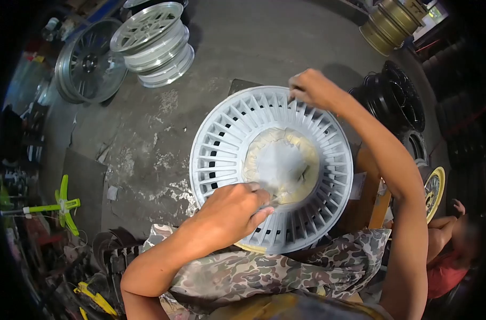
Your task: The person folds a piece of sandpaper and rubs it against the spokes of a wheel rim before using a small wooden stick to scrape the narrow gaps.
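Observation:
A grey-white multi-spoke wheel rim (237, 164) lies face up before me, over my camouflage-clad lap (243, 272). Its centre is masked with wrinkled, yellowish tape (309, 154) around a greyish middle. My left hand (235, 207) rests over the lower-left spokes near the masked hub, fingers closed with the thumb against them; whatever they pinch is hidden. At the rim's far upper edge, my right hand (310, 89) is curled, fingertips down between the spokes. It looks slightly blurred, and anything inside its grip is too small to name.
Stacked silver rims (160, 50) and a large leaning rim (91, 61) stand at upper left. Gold rims (389, 26) and black rims (395, 98) are on the right. A bright green stand (64, 204) is at left. Another person in a red top (446, 274) sits at lower right.

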